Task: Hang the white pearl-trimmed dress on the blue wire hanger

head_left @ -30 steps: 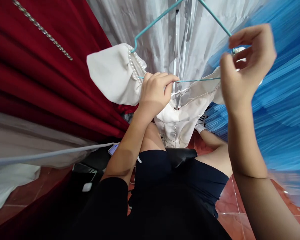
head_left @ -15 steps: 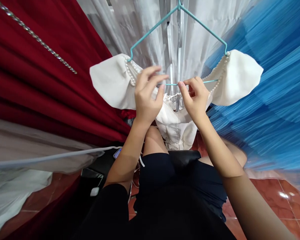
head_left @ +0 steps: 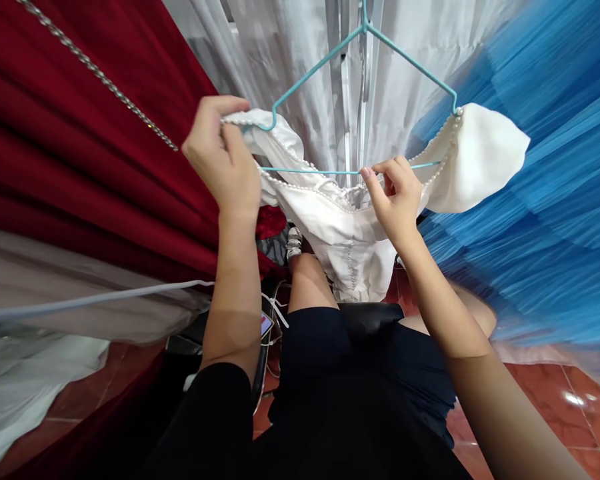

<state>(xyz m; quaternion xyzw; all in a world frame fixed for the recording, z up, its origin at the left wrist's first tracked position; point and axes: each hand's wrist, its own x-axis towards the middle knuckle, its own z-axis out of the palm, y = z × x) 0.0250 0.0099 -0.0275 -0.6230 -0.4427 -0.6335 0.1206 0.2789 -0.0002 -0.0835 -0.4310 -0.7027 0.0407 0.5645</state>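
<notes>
A white pearl-trimmed top (head_left: pixel 325 223) hangs on a thin light-blue clothes hanger (head_left: pixel 320 65). Its right sleeve flares out over the hanger's right shoulder, while the left sleeve is bunched up. My left hand (head_left: pixel 225 150) is closed around the pearl edge of that left sleeve, close to the hanger's left corner; the palm hides part of the cloth. With thumb and index finger, my right hand (head_left: pixel 394 193) pinches the hanger's bottom bar near the middle, just above the neckline.
Red drapery (head_left: pixel 105 167) with a rhinestone strip (head_left: pixel 105 80) fills the left side. Blue tulle (head_left: pixel 545 173) hangs on the right and white fabric (head_left: pixel 300 60) behind the hanger. A phone (head_left: pixel 266 325) and white cables lie beside my left leg.
My left hand has moved left from the middle of the hanger and taken hold of the left sleeve, which is now bunched. My right hand stays on the bottom bar.
</notes>
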